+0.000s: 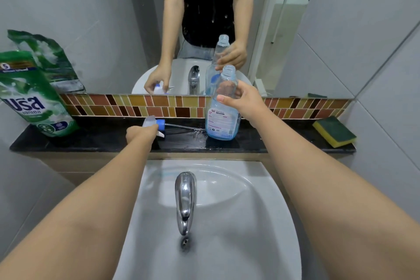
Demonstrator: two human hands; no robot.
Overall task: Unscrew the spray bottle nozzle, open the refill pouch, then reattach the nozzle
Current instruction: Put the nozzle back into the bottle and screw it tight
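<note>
The left hand hides part of the nozzle, so its grip cannot be read. The refill pouch, at the desk's left end, is cut by the picture's edge. The bottle label's print is too small to read.

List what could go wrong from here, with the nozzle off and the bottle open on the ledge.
1. The spray bottle stands uncapped on the narrow black ledge, steadied only by the right hand; a knock could spill the blue liquid.
2. The nozzle under the left hand has its dip tube lying across the ledge, where a wet patch shows; more drips may spread.
3. The refill pouch leans at the ledge's end and might slide off.
</note>
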